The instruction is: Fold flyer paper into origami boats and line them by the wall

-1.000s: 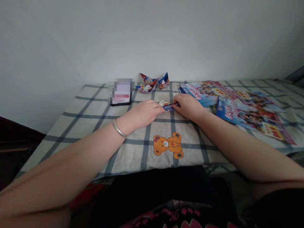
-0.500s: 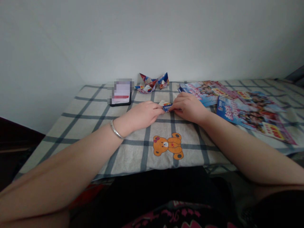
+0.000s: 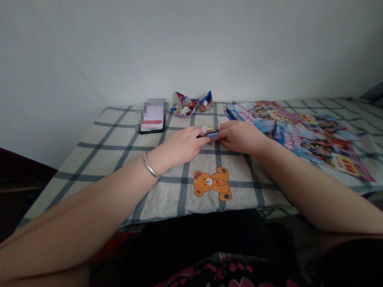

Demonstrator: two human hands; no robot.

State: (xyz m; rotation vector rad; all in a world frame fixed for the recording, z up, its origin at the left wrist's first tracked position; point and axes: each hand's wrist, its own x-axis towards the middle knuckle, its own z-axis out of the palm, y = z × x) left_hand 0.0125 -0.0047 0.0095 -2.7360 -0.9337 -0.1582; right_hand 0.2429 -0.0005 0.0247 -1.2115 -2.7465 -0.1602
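A small piece of folded printed paper (image 3: 212,134), blue with white lettering and a pale flap, lies on the tablecloth between my hands. My left hand (image 3: 186,144), with a silver bangle behind it at the wrist, has its fingers closed on the paper's left and near edge. From the other side my right hand (image 3: 237,135) pinches the right end. The fingertips of both hands nearly meet at the near edge and hide part of the paper. Behind them stand folded paper shapes (image 3: 193,104) with pointed tips, made of similar printed paper.
A phone (image 3: 153,117) in a dark frame, partly pixelated, is at the back left. Printed flyers (image 3: 317,141) overlap on the right, close to my right forearm. The checked tablecloth (image 3: 98,155) bears a bear picture (image 3: 212,182) near its front edge. A wall rises behind.
My left hand has shifted slightly right, its fingertips now further along the paper's near edge. My right hand has moved a little to the right. The paper stays between them.
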